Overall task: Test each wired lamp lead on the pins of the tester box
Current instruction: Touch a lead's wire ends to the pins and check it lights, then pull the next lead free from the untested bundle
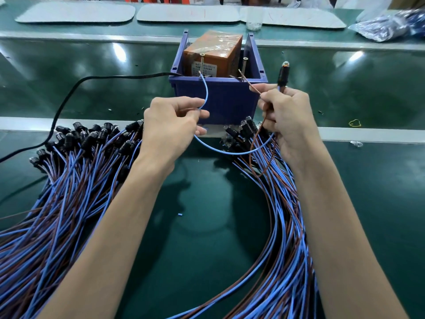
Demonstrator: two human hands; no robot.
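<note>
Pinches the blue wire (205, 93) between thumb and fingers of the left hand (174, 120), bare tip arched up to the left pin (201, 63) of the tester box (213, 56). Grips the black lamp holder (283, 75) upright in the right hand (286, 116) and pinches the brown wire (253, 86) with that same hand, tip at the right pin (243, 65). Faces the box, set in a blue bin (220, 100), just beyond and between both hands. Works over the green table (207, 226), with one pile of leads (80, 162) outside the left hand and a second pile (276, 203) beneath the right wrist
</note>
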